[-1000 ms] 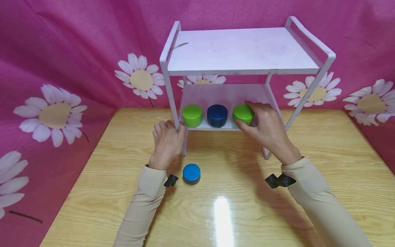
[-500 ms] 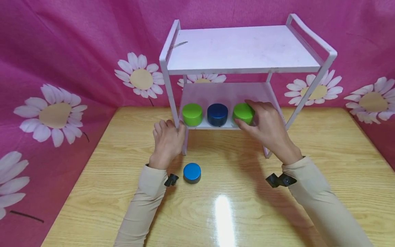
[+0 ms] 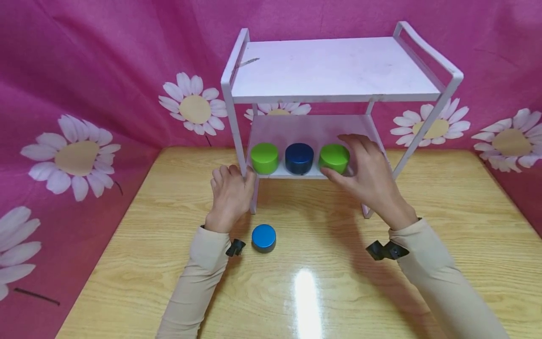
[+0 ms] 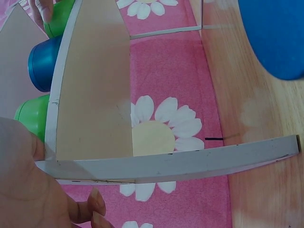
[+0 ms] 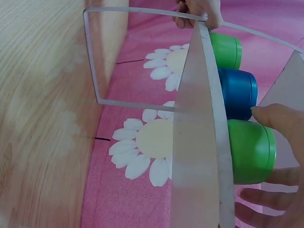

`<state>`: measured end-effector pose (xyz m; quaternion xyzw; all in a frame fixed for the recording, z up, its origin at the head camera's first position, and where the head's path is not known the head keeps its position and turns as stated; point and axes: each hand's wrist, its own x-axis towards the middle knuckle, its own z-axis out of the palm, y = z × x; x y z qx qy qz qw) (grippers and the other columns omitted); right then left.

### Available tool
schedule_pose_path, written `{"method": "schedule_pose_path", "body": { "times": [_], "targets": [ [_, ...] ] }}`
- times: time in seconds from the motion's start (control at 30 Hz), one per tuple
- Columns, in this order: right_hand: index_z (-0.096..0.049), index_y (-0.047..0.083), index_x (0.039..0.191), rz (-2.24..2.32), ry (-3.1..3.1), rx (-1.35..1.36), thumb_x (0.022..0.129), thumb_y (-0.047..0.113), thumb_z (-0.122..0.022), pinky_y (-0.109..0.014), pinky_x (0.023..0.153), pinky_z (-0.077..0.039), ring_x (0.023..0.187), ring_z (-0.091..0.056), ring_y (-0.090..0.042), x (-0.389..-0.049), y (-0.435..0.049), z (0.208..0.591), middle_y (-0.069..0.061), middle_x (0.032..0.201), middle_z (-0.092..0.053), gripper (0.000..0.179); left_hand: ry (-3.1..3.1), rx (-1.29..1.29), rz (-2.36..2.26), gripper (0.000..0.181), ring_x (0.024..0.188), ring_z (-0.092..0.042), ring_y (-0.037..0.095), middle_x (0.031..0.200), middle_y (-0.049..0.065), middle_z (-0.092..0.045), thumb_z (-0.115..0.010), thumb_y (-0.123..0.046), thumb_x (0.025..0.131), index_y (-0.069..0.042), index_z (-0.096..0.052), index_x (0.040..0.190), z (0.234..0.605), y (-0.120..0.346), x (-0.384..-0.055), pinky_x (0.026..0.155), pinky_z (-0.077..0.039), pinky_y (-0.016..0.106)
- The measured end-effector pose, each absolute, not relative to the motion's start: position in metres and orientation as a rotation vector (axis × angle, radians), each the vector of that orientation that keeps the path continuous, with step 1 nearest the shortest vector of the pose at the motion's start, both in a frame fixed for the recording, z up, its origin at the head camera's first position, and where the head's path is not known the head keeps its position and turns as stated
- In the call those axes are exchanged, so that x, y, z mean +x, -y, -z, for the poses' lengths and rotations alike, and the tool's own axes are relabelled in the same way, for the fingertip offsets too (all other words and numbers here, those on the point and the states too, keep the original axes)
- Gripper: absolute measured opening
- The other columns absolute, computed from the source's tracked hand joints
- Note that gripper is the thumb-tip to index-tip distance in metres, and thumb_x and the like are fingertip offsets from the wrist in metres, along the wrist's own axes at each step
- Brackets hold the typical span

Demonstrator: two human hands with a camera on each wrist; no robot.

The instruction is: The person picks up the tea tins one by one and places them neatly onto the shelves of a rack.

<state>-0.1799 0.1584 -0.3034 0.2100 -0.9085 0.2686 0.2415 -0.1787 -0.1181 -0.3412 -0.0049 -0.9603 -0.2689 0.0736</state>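
Note:
A white two-tier rack (image 3: 334, 68) stands on the table, with three round tins along the front of its lower shelf. From left to right they are a green tin (image 3: 265, 158), a dark blue tin (image 3: 299, 159) and another green tin (image 3: 334, 158). My left hand (image 3: 230, 197) grips the rack's left front post at the lower shelf. Around the right green tin, my right hand (image 3: 372, 176) is spread loosely, thumb in front and fingers behind. In the right wrist view its thumb (image 5: 273, 116) lies by the blue tin's lid, and gaps show between its fingers.
A bright blue round tin (image 3: 264, 238) sits on the wooden table (image 3: 169, 263), right of my left wrist. Pink cloth (image 3: 106, 47) printed with daisies hangs behind and at both sides. The rack's upper shelf overhangs the tins.
My right hand's fingers have spread away from the right green tin, which stays in place on the lower shelf. The left hand keeps its grip on the post.

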Motion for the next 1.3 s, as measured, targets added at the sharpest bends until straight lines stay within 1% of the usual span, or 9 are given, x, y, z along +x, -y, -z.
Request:
{"method": "schedule_pose_path", "body": {
  "times": [0.3,0.37,0.43,0.53,0.6,0.77,0.9,1.17,1.3],
  "targets": [
    [-0.051,-0.001,0.132,-0.781,2.507,0.533,0.075,0.032,-0.081,-0.053,0.098,-0.038,0.118,-0.050,-0.036,-0.170,-0.167,0.306,-0.018,0.127,-0.056,0.072,2.884,-0.010,0.818,0.051,0.092,-0.031,0.035,0.092,0.017,-0.040,-0.022,-0.042,0.097,0.003,-0.045,0.089,0.340,0.118,-0.178,0.081,-0.026,0.044],
    [-0.051,-0.001,0.133,-0.782,2.508,0.531,0.075,0.032,-0.080,-0.053,0.098,-0.038,0.118,-0.050,-0.036,-0.166,-0.169,0.309,-0.017,0.128,-0.056,0.072,2.885,-0.006,0.818,0.051,0.092,-0.031,0.034,0.092,0.017,-0.039,-0.022,-0.042,0.098,0.003,-0.045,0.088,0.341,0.118,-0.178,0.081,-0.026,0.044],
    [-0.049,0.001,0.134,-0.805,2.500,0.529,0.075,0.029,-0.081,-0.054,0.095,-0.041,0.117,-0.050,-0.035,-0.161,-0.171,0.311,-0.017,0.130,-0.055,0.073,2.884,-0.004,0.822,0.050,0.092,-0.031,0.034,0.091,0.017,-0.039,-0.023,-0.042,0.098,0.002,-0.045,0.088,0.341,0.118,-0.178,0.081,-0.026,0.044],
    [-0.048,0.000,0.135,-0.837,2.444,0.546,0.073,0.022,-0.083,-0.053,0.088,-0.046,0.113,-0.052,-0.035,-0.154,-0.176,0.314,-0.018,0.128,-0.055,0.074,2.886,-0.005,0.844,0.049,0.091,-0.031,0.033,0.091,0.016,-0.039,-0.023,-0.042,0.098,0.002,-0.045,0.089,0.341,0.118,-0.179,0.081,-0.025,0.043],
    [-0.049,-0.002,0.134,-0.845,2.400,0.566,0.071,0.018,-0.084,-0.053,0.086,-0.046,0.110,-0.054,-0.035,-0.151,-0.179,0.318,-0.019,0.127,-0.056,0.074,2.883,-0.005,0.851,0.049,0.091,-0.031,0.033,0.091,0.016,-0.039,-0.023,-0.042,0.098,0.002,-0.045,0.090,0.341,0.117,-0.180,0.081,-0.025,0.043],
    [-0.052,-0.005,0.129,-0.827,2.331,0.604,0.069,0.015,-0.084,-0.054,0.090,-0.041,0.105,-0.055,-0.035,-0.143,-0.181,0.326,-0.020,0.121,-0.059,0.072,2.882,0.000,0.839,0.051,0.091,-0.032,0.034,0.091,0.016,-0.039,-0.023,-0.043,0.097,0.002,-0.045,0.090,0.342,0.118,-0.180,0.081,-0.026,0.043],
    [-0.053,-0.006,0.128,-0.825,2.310,0.605,0.068,0.015,-0.084,-0.055,0.090,-0.040,0.104,-0.054,-0.036,-0.138,-0.181,0.330,-0.021,0.120,-0.059,0.070,2.890,0.008,0.839,0.051,0.092,-0.032,0.034,0.092,0.016,-0.040,-0.023,-0.043,0.098,0.002,-0.045,0.090,0.342,0.118,-0.179,0.082,-0.026,0.044],
    [-0.052,-0.006,0.130,-0.836,2.330,0.615,0.067,0.013,-0.083,-0.058,0.097,-0.035,0.116,-0.049,-0.040,-0.128,-0.184,0.334,-0.022,0.125,-0.057,0.072,2.898,0.000,0.819,0.052,0.094,-0.032,0.035,0.093,0.017,-0.040,-0.023,-0.042,0.098,0.003,-0.046,0.090,0.340,0.117,-0.178,0.082,-0.027,0.045],
    [-0.052,-0.004,0.130,-0.840,2.331,0.628,0.068,0.014,-0.083,-0.055,0.100,-0.034,0.119,-0.047,-0.039,-0.124,-0.182,0.340,-0.021,0.127,-0.056,0.071,2.907,-0.005,0.813,0.052,0.095,-0.031,0.035,0.093,0.018,-0.039,-0.022,-0.042,0.098,0.004,-0.045,0.091,0.340,0.117,-0.178,0.083,-0.027,0.045]
  ]
}}
